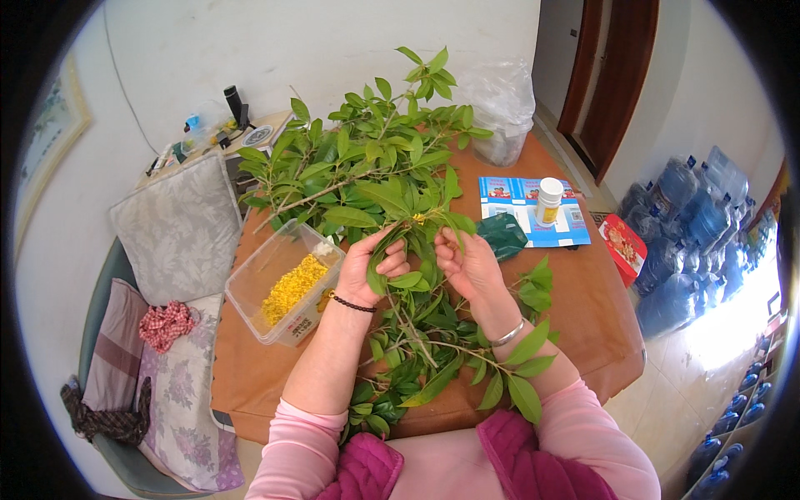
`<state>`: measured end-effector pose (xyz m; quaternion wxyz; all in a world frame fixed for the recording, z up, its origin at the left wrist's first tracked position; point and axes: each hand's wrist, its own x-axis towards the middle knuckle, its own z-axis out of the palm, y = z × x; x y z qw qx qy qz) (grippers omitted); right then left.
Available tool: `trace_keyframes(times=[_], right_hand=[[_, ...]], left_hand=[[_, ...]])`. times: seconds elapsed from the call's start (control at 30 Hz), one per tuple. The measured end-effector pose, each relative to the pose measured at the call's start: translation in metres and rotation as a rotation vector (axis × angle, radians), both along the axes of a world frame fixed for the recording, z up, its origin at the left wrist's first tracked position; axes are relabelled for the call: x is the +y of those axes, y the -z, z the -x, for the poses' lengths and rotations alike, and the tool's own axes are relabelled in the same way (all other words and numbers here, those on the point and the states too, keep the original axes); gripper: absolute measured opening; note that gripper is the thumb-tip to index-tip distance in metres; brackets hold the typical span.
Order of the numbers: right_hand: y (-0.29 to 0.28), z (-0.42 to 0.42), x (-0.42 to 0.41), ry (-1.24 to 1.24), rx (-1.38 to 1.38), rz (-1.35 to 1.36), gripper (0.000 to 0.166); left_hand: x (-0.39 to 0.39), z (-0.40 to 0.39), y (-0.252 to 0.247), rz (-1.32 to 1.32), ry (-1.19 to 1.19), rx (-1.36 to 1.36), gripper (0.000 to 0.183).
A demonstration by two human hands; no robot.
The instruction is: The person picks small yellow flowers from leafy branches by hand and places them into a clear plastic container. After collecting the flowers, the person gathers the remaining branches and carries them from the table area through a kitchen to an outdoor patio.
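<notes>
My left hand (371, 264) is closed on a leafy green branch (390, 203), which bears a small cluster of yellow blossoms (418, 219). Just right of those blossoms, my right hand (467, 265) has its fingertips pinched together at the leaves; whether something is between them cannot be seen. Behind both hands lies a heap of cut leafy branches (350, 153), and more branches (406, 350) lie under my forearms. To the left of my left hand, a clear plastic box (244, 290) contains small yellow blossoms (294, 289) and something white in its far corner.
On the brown-covered table (562, 312), a white bottle (550, 201) stands on a flattened blue carton (578, 231), beside a green packet (502, 236). A bagged plastic tub (503, 140) stands behind. Left is a cushioned seat (178, 400); right, a red box (623, 247) and several large water bottles (672, 300).
</notes>
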<state>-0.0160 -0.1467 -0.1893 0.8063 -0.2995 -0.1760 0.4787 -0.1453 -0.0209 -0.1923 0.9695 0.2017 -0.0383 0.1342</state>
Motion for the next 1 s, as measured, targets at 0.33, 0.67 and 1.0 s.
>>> trace_keyframes(times=[0.33, 0.67, 1.0], right_hand=[[-0.012, 0.015, -0.001, -0.093, 0.116, -0.004, 0.014], [-0.011, 0.004, -0.002, -0.177, 0.103, 0.05, 0.014], [0.0, -0.006, 0.0, -0.298, 0.109, -0.001, 0.012]], left_hand=[[-0.01, 0.003, -0.014, -0.287, -0.12, 0.103, 0.016], [-0.009, 0.002, -0.009, -0.463, -0.162, 0.153, 0.021], [-0.012, 0.002, -0.014, -0.587, -0.286, 0.267, 0.018]])
